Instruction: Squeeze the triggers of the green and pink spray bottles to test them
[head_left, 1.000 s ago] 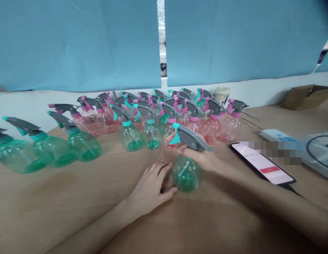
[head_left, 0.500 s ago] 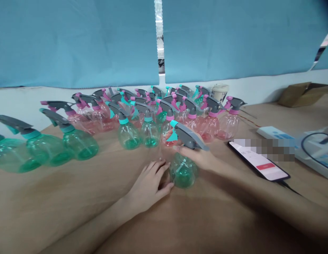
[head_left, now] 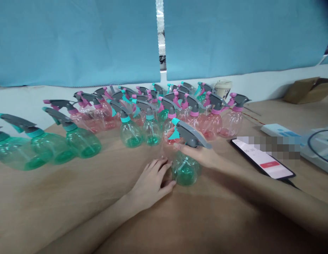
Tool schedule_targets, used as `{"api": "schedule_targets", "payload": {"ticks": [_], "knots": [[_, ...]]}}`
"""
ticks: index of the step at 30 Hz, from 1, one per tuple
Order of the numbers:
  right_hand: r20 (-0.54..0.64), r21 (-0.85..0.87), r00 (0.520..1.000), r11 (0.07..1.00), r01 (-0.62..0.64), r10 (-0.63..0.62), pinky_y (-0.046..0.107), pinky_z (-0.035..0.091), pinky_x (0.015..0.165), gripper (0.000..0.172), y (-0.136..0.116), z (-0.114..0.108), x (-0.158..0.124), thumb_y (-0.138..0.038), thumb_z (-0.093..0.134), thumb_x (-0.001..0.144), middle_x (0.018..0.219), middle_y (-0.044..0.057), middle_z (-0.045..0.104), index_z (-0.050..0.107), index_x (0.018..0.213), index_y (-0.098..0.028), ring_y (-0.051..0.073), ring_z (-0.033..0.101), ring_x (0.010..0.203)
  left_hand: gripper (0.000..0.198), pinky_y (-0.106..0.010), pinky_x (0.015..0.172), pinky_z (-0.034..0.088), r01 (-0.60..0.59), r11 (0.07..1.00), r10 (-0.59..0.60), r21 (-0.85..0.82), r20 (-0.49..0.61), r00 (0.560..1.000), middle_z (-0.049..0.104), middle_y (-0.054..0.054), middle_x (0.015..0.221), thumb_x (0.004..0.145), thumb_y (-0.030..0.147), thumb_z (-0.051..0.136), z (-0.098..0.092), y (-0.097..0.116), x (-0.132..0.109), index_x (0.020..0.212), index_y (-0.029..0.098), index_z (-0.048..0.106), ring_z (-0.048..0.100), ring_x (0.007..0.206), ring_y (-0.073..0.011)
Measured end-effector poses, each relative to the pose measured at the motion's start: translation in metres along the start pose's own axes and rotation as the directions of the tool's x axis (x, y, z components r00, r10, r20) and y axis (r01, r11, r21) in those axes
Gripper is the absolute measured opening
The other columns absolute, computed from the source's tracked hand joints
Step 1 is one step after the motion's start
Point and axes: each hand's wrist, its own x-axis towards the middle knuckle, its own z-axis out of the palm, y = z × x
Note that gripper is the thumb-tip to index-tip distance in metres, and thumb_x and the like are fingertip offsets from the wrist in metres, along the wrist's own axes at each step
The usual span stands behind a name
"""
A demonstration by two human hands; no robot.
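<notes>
A clear green spray bottle [head_left: 186,173] with a grey and turquoise spray head stands upright in front of me, its nozzle pointing to the far left. Around its neck, just under the head, my right hand [head_left: 203,155] is closed; some of its fingers are hidden behind the bottle. My left hand [head_left: 153,180] rests on the table with its fingers apart. Its thumb and fingertips come up to the bottle's left side, and I cannot tell whether they touch it. Beyond stand another green spray bottle [head_left: 152,134] and a pink spray bottle [head_left: 171,127].
Several green and pink spray bottles crowd the back of the table. Further green bottles [head_left: 83,141] line the left. To the right lie a phone [head_left: 264,160] with a cable and a white-blue box [head_left: 282,134]. A paper cup [head_left: 222,90] and an open carton [head_left: 301,91] are behind.
The camera view has shifted slightly, so everything appears a little further right and up. Both hands and the bottle keep the same places relative to each other.
</notes>
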Motion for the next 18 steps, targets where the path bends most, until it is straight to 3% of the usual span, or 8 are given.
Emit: {"api": "schedule_targets", "payload": {"ticks": [5, 9, 18], "knots": [[0.023, -0.029, 0.999, 0.999, -0.035, 0.036, 0.029, 0.046, 0.067, 0.01, -0.003, -0.001, -0.001, -0.032, 0.056, 0.075, 0.069, -0.001, 0.06, 0.058, 0.073, -0.023, 0.014, 0.055, 0.07, 0.048, -0.042, 0.099, 0.029, -0.001, 1.0, 0.001, 0.001, 0.005, 1.0, 0.042, -0.012, 0.131, 0.085, 0.039, 0.051, 0.0, 0.0, -0.001, 0.125, 0.015, 0.042, 0.034, 0.122, -0.0264], [0.04, -0.032, 0.999, 0.999, -0.023, 0.024, 0.028, 0.046, 0.065, 0.008, -0.005, -0.002, -0.002, -0.031, 0.056, 0.075, 0.069, -0.001, 0.06, 0.058, 0.078, -0.024, 0.014, 0.056, 0.071, 0.048, -0.042, 0.1, 0.029, -0.002, 1.0, 0.002, 0.006, 0.003, 1.0, 0.042, -0.012, 0.13, 0.085, 0.04, 0.051, 0.0, -0.001, -0.001, 0.125, 0.015, 0.042, 0.034, 0.122, -0.0266], [0.052, -0.11, 0.998, 0.994, -0.016, 0.022, 0.027, 0.041, 0.048, 0.004, 0.006, -0.002, -0.003, -0.029, 0.058, 0.073, 0.057, -0.004, 0.054, 0.056, 0.071, -0.026, 0.011, 0.043, 0.045, 0.049, -0.043, 0.099, 0.03, 0.001, 1.0, -0.001, -0.004, 0.008, 1.0, 0.04, -0.013, 0.132, 0.085, 0.04, 0.05, 0.001, -0.001, -0.001, 0.126, 0.015, 0.04, 0.033, 0.123, -0.0268]]}}
